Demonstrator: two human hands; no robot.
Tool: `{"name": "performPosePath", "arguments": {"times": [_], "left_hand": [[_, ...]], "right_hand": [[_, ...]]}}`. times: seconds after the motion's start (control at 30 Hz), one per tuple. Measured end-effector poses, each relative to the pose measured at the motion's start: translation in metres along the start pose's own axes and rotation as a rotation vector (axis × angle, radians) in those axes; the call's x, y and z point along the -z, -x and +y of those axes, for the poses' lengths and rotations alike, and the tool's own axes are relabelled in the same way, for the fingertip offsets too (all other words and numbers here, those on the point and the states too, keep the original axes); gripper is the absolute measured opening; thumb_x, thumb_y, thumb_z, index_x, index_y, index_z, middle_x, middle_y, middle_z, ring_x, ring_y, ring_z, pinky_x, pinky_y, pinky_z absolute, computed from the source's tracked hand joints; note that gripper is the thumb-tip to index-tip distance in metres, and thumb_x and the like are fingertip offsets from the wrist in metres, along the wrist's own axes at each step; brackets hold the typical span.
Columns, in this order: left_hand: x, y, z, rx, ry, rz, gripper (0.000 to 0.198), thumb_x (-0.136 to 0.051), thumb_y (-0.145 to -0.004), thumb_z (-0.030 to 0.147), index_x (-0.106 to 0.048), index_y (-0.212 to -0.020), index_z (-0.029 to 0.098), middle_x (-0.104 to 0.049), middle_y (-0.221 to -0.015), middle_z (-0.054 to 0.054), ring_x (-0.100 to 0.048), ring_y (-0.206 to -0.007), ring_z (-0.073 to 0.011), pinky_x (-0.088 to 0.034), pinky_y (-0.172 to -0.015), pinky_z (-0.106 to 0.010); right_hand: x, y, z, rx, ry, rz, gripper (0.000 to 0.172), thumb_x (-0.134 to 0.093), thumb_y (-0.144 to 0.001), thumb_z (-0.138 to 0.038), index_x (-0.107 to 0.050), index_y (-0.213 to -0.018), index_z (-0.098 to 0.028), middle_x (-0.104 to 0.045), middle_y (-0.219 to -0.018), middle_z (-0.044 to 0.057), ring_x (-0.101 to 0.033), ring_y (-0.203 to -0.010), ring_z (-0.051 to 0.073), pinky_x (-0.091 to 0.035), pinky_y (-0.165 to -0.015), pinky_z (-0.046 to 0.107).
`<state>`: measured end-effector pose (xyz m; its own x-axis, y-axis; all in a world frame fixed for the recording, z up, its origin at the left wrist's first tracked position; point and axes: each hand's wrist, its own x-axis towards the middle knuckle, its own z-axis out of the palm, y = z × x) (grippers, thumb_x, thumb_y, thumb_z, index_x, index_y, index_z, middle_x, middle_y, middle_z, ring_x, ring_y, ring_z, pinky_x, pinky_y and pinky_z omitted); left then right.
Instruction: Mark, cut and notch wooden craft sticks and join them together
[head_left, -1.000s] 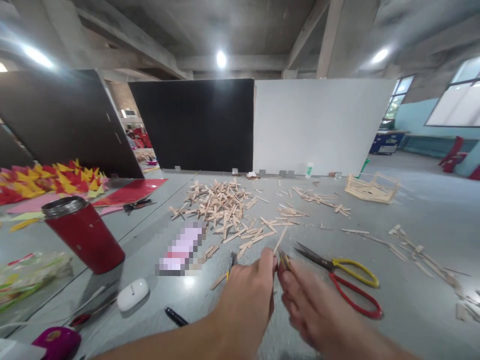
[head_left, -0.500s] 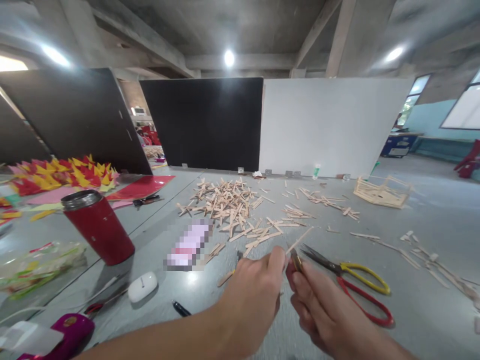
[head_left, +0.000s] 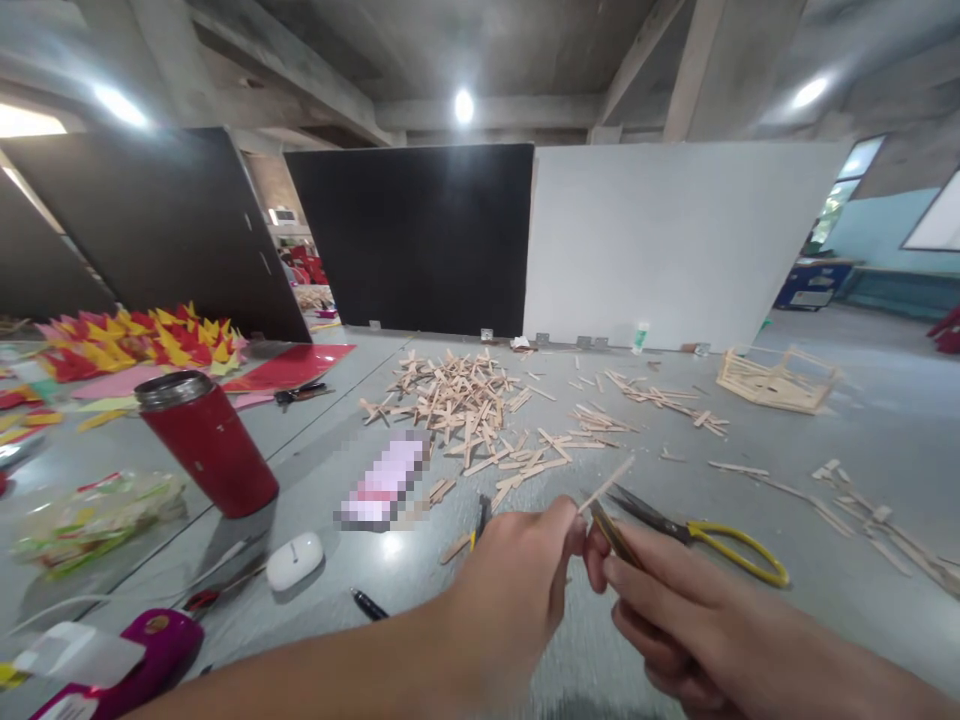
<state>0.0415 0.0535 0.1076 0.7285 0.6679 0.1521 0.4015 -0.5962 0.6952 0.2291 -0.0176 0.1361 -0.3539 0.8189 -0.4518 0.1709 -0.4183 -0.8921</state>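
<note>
My left hand [head_left: 517, 570] is closed in a pinch on a thin wooden stick [head_left: 609, 482], whose free end points up and to the right. My right hand [head_left: 675, 610] grips a slim brass-coloured tool [head_left: 616, 534] that looks like a craft knife, its tip close against the stick near the left fingertips. Behind the right hand lie scissors [head_left: 739, 548]; one yellow handle loop shows, and the rest of the handle is covered. A heap of short wooden sticks [head_left: 457, 395] spreads over the grey table [head_left: 420, 640] beyond my hands.
A red flask [head_left: 214, 445], a blurred-out phone [head_left: 386, 485], a white mouse [head_left: 295, 561] and a pen [head_left: 367, 604] lie on the left. A hexagonal stick frame [head_left: 780, 385] stands at the back right. Folded red and yellow paper [head_left: 150, 340] is at the far left, before upright panels [head_left: 412, 240].
My right hand has shifted slightly right and down, now covering the scissors' red handle. The tool lies more slanted beside the stick. The whole view has moved slightly.
</note>
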Motion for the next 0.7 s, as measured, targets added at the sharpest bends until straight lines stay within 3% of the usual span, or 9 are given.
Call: {"name": "performPosePath", "arguments": {"times": [0.1, 0.2, 0.3, 0.43, 0.7], "left_hand": [[0.008, 0.002, 0.001, -0.033, 0.135, 0.012, 0.024, -0.039, -0.103, 0.012, -0.052, -0.087, 0.023, -0.056, -0.073, 0.005, -0.05, -0.067, -0.0137, -0.038, -0.066, -0.026], [0.017, 0.002, 0.006, -0.024, 0.234, 0.014, 0.03, -0.034, -0.11, 0.023, -0.049, -0.084, 0.023, -0.044, -0.07, 0.006, -0.042, -0.067, -0.0127, -0.036, -0.065, -0.025], [0.022, 0.001, 0.01, 0.025, 0.304, -0.021, 0.036, -0.035, -0.112, 0.034, -0.051, -0.083, 0.021, -0.044, -0.07, 0.006, -0.041, -0.066, -0.0124, -0.035, -0.062, -0.024], [0.024, 0.001, 0.011, 0.079, 0.274, -0.014, 0.037, -0.038, -0.111, 0.037, -0.058, -0.085, 0.019, -0.048, -0.069, 0.005, -0.045, -0.065, -0.0124, -0.036, -0.061, -0.024], [0.027, 0.003, 0.011, 0.116, 0.252, -0.035, 0.043, -0.035, -0.113, 0.043, -0.06, -0.086, 0.02, -0.046, -0.068, 0.005, -0.043, -0.061, -0.0113, -0.035, -0.058, -0.023]], "right_hand": [[0.004, 0.01, -0.012, -0.084, -0.101, -0.019, 0.021, -0.052, -0.109, -0.043, -0.051, -0.098, -0.025, -0.043, -0.065, -0.012, -0.027, -0.044, 0.003, -0.031, -0.037, 0.007], [0.007, 0.02, -0.018, -0.019, -0.253, -0.042, 0.02, -0.05, -0.11, -0.033, -0.055, -0.094, -0.022, -0.052, -0.067, -0.009, -0.036, -0.041, 0.0, -0.036, -0.04, 0.005], [0.007, 0.026, -0.02, 0.04, -0.296, -0.049, 0.029, -0.052, -0.109, -0.033, -0.061, -0.087, -0.018, -0.059, -0.071, -0.005, -0.042, -0.039, -0.001, -0.041, -0.038, 0.006], [0.009, 0.03, -0.021, 0.008, -0.298, 0.03, 0.034, -0.058, -0.106, -0.038, -0.063, -0.079, -0.018, -0.062, -0.071, -0.004, -0.042, -0.034, 0.0, -0.041, -0.031, 0.007], [0.025, 0.03, -0.018, -0.055, -0.312, 0.091, 0.02, -0.067, -0.1, -0.042, -0.067, -0.101, -0.022, -0.054, -0.054, -0.011, -0.029, -0.028, 0.001, -0.045, -0.028, 0.012]]}}
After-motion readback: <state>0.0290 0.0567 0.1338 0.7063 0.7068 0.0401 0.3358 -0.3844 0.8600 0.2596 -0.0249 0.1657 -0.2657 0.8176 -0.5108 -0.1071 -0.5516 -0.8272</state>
